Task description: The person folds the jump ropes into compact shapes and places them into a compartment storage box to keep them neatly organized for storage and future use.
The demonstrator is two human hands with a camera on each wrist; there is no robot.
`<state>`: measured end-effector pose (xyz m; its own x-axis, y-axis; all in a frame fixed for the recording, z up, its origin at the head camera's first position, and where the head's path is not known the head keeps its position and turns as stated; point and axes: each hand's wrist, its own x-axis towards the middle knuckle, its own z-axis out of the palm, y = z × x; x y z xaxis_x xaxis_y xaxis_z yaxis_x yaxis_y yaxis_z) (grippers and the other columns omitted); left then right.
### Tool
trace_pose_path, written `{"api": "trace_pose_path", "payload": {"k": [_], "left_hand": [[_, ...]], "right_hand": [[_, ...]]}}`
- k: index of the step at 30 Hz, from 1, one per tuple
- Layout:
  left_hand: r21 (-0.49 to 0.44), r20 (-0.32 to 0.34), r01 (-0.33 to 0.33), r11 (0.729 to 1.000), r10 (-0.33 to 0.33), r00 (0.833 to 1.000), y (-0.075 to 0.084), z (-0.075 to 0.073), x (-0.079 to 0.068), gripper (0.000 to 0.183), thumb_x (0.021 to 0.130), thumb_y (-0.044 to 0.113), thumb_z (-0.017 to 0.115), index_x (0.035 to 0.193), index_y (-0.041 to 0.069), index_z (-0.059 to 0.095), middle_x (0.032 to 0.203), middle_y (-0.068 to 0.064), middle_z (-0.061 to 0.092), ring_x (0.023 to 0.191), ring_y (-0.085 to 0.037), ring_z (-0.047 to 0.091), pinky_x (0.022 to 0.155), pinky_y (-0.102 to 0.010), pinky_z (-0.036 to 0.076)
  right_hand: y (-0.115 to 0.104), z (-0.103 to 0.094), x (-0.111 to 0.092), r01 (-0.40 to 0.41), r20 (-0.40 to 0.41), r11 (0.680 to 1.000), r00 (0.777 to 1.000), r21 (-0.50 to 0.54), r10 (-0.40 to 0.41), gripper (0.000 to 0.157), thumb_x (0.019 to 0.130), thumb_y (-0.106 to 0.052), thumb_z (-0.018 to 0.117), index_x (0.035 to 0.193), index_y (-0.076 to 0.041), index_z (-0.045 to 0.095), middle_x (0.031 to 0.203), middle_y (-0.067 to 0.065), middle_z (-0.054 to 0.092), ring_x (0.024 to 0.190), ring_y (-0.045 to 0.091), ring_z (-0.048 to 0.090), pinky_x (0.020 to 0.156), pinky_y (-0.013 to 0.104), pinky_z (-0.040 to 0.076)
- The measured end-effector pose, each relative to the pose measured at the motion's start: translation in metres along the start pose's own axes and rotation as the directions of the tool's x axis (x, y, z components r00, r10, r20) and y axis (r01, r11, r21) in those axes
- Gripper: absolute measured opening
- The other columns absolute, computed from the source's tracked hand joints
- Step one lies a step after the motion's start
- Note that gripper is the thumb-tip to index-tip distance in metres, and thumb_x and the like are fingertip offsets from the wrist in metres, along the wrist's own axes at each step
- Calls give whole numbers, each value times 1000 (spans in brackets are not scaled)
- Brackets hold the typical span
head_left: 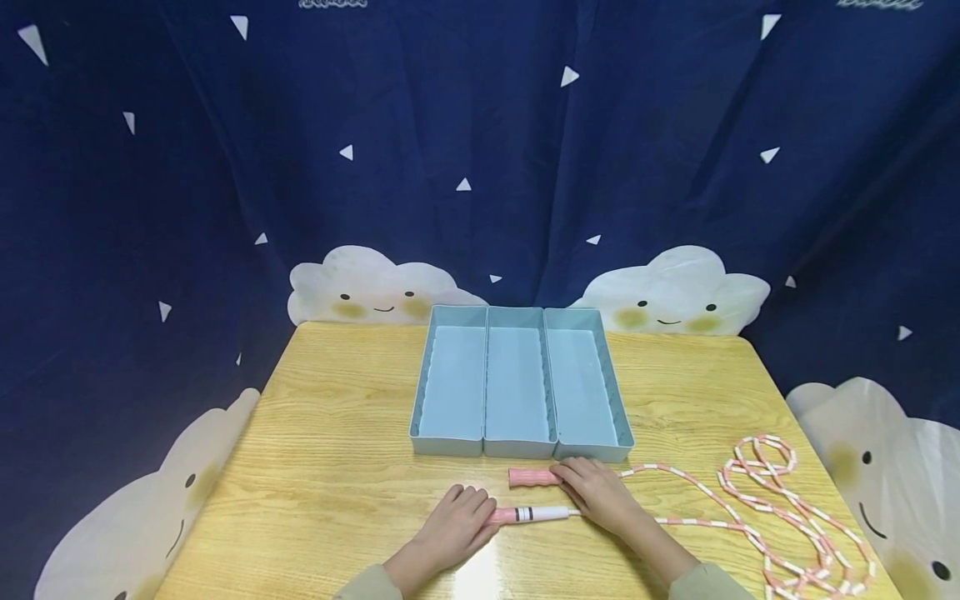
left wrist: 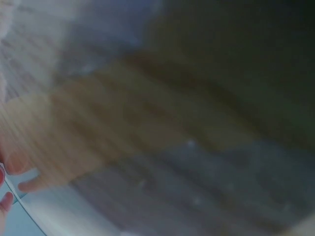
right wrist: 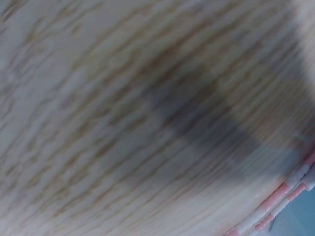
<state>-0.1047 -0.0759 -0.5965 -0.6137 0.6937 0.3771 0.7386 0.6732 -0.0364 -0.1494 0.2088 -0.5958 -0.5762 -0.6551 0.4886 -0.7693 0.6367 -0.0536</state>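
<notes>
Got nr handle (head_left: 528,514) gripped in L hand (head_left: 459,518), far handle (head_left: 534,477) in R hand (head_left: 596,492), 6 o'clock, but w/ rope (head_left: 787,512) ungathered, 4 o'clock.

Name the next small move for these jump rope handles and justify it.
Probably ease the far handle towards the near handle: the right grip holds one, the left grip the other, and they lie roughly parallel but apart, the beaded rope looped rightward.

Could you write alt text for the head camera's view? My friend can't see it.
A person's left hand and right hand each grip a jump rope handle on a wooden table. The pink-and-white rope lies looped at right; beyond the hands sit three blue trays, before a navy curtain.
</notes>
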Motion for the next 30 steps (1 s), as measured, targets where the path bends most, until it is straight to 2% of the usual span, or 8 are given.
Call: {"api": "trace_pose_path", "payload": {"k": [6, 9, 16, 21, 30], "left_hand": [[15, -28, -17, 1000, 18, 999, -1, 0, 0, 21, 90, 38, 52, 95, 18, 55, 84, 7, 49, 76, -9, 46, 76, -27, 40], [18, -19, -17, 1000, 17, 1000, -1, 0, 0, 23, 90, 38, 51, 99, 17, 56, 87, 6, 50, 78, -9, 47, 78, -27, 41], [5, 14, -1, 1000, 1, 1000, 2, -1, 2, 20, 92, 38, 48, 96, 19, 54, 87, 7, 48, 78, -10, 46, 82, -28, 41], [12, -1, -9, 1000, 9, 1000, 1, 0, 3, 20, 93, 38, 48, 96, 19, 53, 88, 6, 47, 79, -10, 45, 82, -27, 40], [1, -38, -9, 1000, 9, 999, 0, -1, 5, 19, 90, 36, 52, 96, 18, 53, 88, 6, 48, 79, -10, 46, 82, -27, 41]], "right_hand": [[-1, -2, 1, 3, -11, 1000, 1000, 4, -3, 32, 75, -12, 70, 105, -8, 63, 99, 2, 61, 89, 17, 58, 74, 33, 49], [-2, -4, 2, 7, -21, 1000, 1000, 6, -7, 31, 75, -12, 70, 105, -8, 63, 98, 2, 61, 88, 17, 58, 74, 33, 49], [-4, -8, 6, 18, -19, 1000, 1000, 10, -18, 34, 73, -12, 72, 105, -8, 63, 99, 2, 61, 89, 17, 58, 74, 32, 49], [-6, -12, 9, 6, -8, 1000, 1000, 13, -6, 35, 74, -14, 72, 107, -8, 63, 99, 2, 61, 90, 17, 58, 76, 33, 49], [-10, -17, 14, 34, -29, 999, 999, 29, -33, 36, 72, -12, 72, 107, -8, 63, 99, 2, 61, 89, 18, 58, 74, 33, 50]]}}
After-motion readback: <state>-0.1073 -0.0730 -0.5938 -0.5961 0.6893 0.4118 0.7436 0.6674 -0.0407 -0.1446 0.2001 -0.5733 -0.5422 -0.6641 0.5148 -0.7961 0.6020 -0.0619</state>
